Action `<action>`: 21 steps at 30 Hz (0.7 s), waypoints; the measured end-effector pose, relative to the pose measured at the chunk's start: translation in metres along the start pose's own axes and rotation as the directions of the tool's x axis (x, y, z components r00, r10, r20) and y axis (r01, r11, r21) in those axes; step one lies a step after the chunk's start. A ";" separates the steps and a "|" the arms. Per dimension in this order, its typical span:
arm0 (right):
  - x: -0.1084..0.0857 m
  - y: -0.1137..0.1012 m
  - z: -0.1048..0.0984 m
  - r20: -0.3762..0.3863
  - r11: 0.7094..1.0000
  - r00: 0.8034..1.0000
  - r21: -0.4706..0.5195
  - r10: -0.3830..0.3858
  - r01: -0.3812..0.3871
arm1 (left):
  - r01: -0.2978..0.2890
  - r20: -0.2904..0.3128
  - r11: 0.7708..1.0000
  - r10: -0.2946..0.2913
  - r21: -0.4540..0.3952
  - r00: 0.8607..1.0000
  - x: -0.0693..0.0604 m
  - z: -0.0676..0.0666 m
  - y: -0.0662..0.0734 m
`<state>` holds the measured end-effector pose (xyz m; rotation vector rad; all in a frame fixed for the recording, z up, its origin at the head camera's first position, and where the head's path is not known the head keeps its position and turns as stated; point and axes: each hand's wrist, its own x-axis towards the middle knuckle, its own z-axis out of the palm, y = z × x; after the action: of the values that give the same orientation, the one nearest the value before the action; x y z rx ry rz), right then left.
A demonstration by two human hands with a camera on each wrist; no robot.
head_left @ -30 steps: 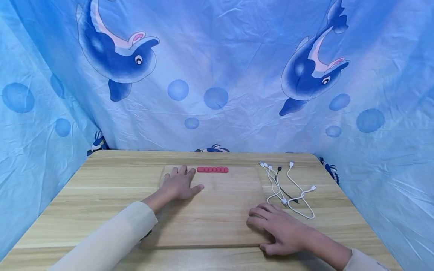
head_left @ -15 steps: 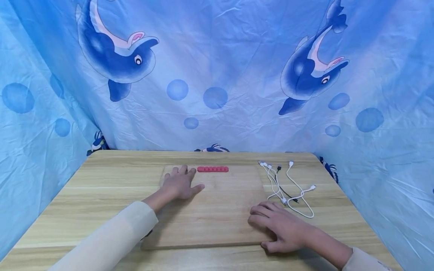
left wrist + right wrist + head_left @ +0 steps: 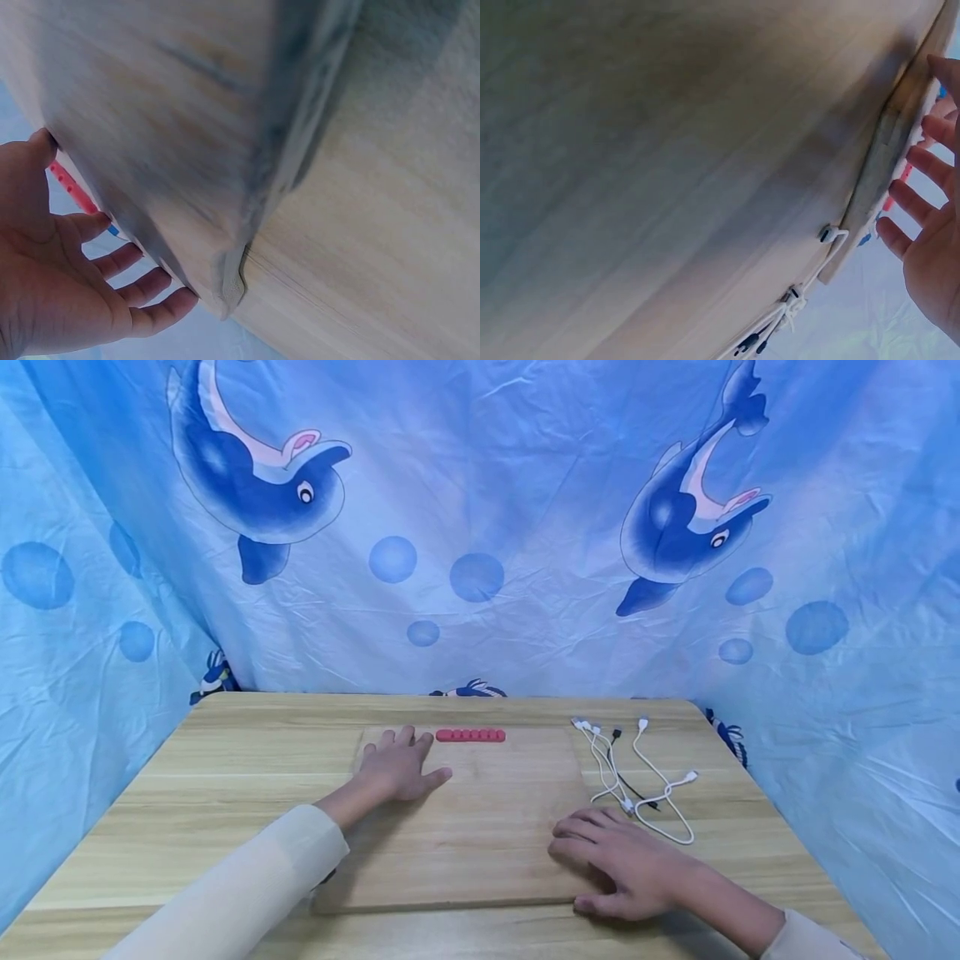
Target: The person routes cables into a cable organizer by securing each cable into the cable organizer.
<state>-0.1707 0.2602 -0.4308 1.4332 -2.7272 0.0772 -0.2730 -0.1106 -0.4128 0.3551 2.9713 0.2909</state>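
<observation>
A flat wooden board [image 3: 480, 852] lies on the table. My left hand [image 3: 396, 770] rests on the board's far left part, fingers spread; the left wrist view shows that hand [image 3: 67, 262] with its fingertips on the board. At the board's near right corner, my right hand [image 3: 626, 864] rests with fingers loosely bent over the edge, holding nothing. Near the board's far edge, just right of my left fingertips, sits a red cable holder strip [image 3: 471, 736] with a row of notches. White cables [image 3: 678, 814] and a black cable [image 3: 636, 791] lie beyond my right hand.
The wooden table [image 3: 225, 777] extends on both sides of the board. A blue curtain [image 3: 525, 643] with printed dolphins hangs behind the table and along both sides. The cables' plugs spread across the table's far right part.
My right hand and the board's near right corner have shifted very slightly. My left hand, the red strip and the cables look unmoved.
</observation>
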 end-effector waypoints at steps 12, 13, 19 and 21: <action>0.014 0.006 -0.007 -0.056 1.000 0.998 -0.011 0.008 -0.009 | -0.001 -0.008 1.000 0.002 0.007 1.000 -0.001 0.000 0.000; 0.015 0.007 -0.008 -0.059 1.000 0.998 -0.011 0.017 -0.017 | -0.002 -0.008 1.000 0.002 0.009 1.000 0.000 0.000 0.000; 0.019 0.014 -0.008 -0.046 0.997 0.996 -0.010 0.071 -0.072 | -0.006 -0.009 1.000 0.007 0.014 1.000 0.000 0.000 -0.001; 0.021 0.018 -0.008 -0.046 0.997 0.996 -0.005 0.081 -0.081 | -0.009 -0.011 1.000 0.009 0.015 1.000 -0.001 0.000 -0.001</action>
<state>-0.1968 0.2540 -0.4216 1.3025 -2.7447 0.1033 -0.2724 -0.1116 -0.4131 0.3702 2.9855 0.2724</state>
